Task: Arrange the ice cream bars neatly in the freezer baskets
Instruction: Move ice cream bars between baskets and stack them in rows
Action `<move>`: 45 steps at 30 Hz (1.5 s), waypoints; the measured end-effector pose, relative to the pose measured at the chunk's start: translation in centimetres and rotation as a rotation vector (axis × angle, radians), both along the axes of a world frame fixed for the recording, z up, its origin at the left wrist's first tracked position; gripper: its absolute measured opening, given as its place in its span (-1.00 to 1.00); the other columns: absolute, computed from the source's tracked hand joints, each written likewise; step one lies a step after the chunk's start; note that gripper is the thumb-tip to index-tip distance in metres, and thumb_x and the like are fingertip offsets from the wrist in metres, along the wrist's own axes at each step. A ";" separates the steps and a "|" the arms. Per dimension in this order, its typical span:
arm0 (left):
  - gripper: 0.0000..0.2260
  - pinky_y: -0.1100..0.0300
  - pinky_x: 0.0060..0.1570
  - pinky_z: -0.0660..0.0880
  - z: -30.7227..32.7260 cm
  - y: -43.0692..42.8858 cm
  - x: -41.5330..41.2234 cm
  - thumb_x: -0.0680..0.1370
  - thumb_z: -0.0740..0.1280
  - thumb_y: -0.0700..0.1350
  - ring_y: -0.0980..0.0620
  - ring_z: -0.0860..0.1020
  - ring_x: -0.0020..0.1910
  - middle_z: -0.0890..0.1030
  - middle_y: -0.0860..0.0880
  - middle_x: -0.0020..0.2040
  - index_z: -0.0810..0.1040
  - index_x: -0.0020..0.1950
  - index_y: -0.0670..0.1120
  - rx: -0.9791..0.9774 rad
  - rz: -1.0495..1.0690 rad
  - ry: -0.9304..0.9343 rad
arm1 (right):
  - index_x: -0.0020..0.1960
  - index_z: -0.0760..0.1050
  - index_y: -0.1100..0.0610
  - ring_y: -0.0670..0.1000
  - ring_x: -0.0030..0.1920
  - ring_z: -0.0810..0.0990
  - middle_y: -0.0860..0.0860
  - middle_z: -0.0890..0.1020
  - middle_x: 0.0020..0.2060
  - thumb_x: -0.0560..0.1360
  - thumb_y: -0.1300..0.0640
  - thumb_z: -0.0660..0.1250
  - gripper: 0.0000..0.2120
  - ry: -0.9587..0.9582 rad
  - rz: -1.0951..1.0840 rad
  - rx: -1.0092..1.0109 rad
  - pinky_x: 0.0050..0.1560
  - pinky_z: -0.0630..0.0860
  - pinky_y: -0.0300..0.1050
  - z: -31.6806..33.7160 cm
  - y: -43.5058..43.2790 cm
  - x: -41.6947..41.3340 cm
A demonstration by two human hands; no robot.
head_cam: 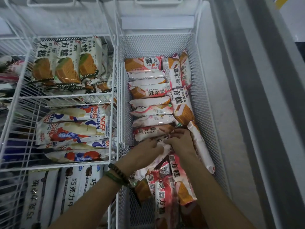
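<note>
A white mesh basket (204,100) on the right holds several pink-and-white ice cream bars. A row of them (151,104) lies stacked crosswise along its left side. More pink bars (173,184) lie loose in a heap at the near end. Both my hands meet in the basket's middle. My left hand (146,152) and my right hand (180,141) both grip one white wrapped bar (165,146) at the near end of the row; most of it is hidden under my fingers.
A white wire basket (113,103) on the left has compartments of green-and-orange wafer bars (66,63), blue-and-red milk bars (72,129) and white chocolate bars (69,187). The freezer's frosted inner wall (239,96) runs along the right. The mesh basket's far end (156,45) holds nothing.
</note>
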State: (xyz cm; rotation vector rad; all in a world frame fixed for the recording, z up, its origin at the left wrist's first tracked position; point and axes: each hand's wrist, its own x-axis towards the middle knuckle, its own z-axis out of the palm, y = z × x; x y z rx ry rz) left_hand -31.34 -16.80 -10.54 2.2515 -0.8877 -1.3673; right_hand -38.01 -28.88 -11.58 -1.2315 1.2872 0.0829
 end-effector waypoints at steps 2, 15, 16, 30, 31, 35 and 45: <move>-0.60 0.05 0.34 0.28 -0.5 0.0 0.3 0.62 0.12 0.04 -0.13 0.35 0.38 0.40 -0.18 0.40 0.48 0.33 -0.16 0.005 0.021 -0.016 | 0.16 0.35 0.17 0.06 -0.09 0.59 0.12 0.59 -0.03 0.34 0.47 0.41 -0.52 -0.079 -0.043 0.043 -0.02 0.56 0.08 0.1 0.1 0.0; -0.62 0.04 -0.17 0.61 -1.8 -0.4 0.2 0.57 0.28 -0.24 -0.07 0.59 -0.15 0.54 -0.11 0.07 0.20 0.32 -0.13 0.011 0.057 -0.378 | 0.31 0.29 0.04 -0.07 -0.02 0.62 0.01 0.68 -0.05 0.34 0.56 0.32 -0.33 -0.209 0.099 0.100 -0.15 0.52 -0.19 0.1 -1.0 0.3; -0.55 0.06 -0.22 0.61 -2.0 -0.4 0.5 0.56 0.31 -0.23 -0.05 0.60 -0.19 0.58 -0.10 0.01 0.16 0.36 -0.13 0.013 0.052 -0.382 | 0.30 0.30 0.09 -0.08 -0.06 0.62 0.02 0.68 -0.08 0.35 0.54 0.34 -0.36 -0.185 0.131 0.059 -0.17 0.49 -0.22 0.1 -1.1 0.5; -0.67 0.16 0.04 0.57 -2.2 -1.2 1.0 0.56 0.31 -0.20 0.00 0.44 0.27 0.44 -0.05 0.31 0.40 0.32 -0.09 -0.102 -0.293 -0.789 | 0.25 0.36 0.24 0.10 0.10 0.52 0.11 0.53 0.10 0.51 0.25 0.30 -0.67 0.130 0.344 -0.391 0.08 0.45 -0.10 0.7 0.6 -2.1; -0.66 0.14 0.09 0.55 -2.3 -1.3 1.1 0.56 0.31 -0.19 -0.03 0.44 0.26 0.45 -0.07 0.29 0.38 0.33 -0.11 -0.087 -0.343 -0.833 | 0.28 0.34 0.23 0.13 0.14 0.53 0.13 0.53 0.15 0.50 0.26 0.30 -0.64 0.143 0.346 -0.400 0.13 0.49 -0.02 0.9 0.8 -2.3; -0.63 0.13 0.00 0.53 -2.4 -1.6 1.5 0.55 0.25 -0.20 -0.05 0.47 0.11 0.44 -0.11 0.20 0.28 0.34 -0.15 0.017 -0.428 -0.939 | 0.13 0.44 0.08 -0.03 0.07 0.49 0.01 0.54 0.09 0.50 0.14 0.34 -0.78 0.068 0.609 -0.531 0.15 0.45 -0.22 1.4 2.0 -3.3; -0.72 0.20 -0.10 0.51 -1.8 -2.0 2.4 0.47 0.32 -0.32 0.00 0.56 0.04 0.53 -0.03 0.13 0.42 0.16 -0.13 -0.088 -0.296 -0.682 | -0.10 0.52 0.17 0.10 -0.03 0.59 0.08 0.61 -0.12 0.45 0.19 0.33 -0.94 0.221 0.724 -0.305 0.01 0.53 -0.06 0.5 3.9 0.1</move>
